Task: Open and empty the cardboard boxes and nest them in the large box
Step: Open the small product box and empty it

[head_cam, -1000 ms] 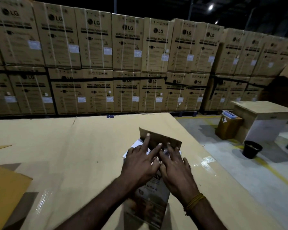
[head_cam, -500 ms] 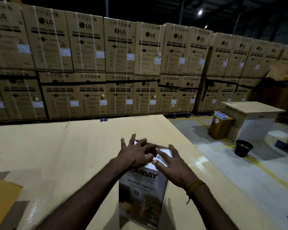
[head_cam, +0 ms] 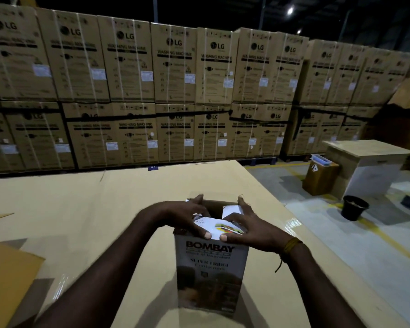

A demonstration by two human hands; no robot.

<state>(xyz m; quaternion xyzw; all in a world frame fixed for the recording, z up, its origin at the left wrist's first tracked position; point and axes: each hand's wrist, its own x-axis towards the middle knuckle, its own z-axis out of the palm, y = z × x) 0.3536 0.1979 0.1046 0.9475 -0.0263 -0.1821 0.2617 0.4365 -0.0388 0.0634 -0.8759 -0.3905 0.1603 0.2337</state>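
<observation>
Both hands, left (head_cam: 182,216) and right (head_cam: 249,223), grip the box (head_cam: 211,268) top flaps; light, thin card, best held at rim edges.

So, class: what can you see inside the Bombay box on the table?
The Bombay box stands upright with its top partly open. Between the left hand and right hand, only a dark gap and brown inner cardboard show. White flaps and both hands cover the rest, so any contents are hidden.

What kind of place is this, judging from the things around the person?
Most likely a warehouse. Stacked LG washing machine cartons fill the background, yellow lines mark the concrete floor, and both hands work a printed box on a cardboard-covered table.
</observation>
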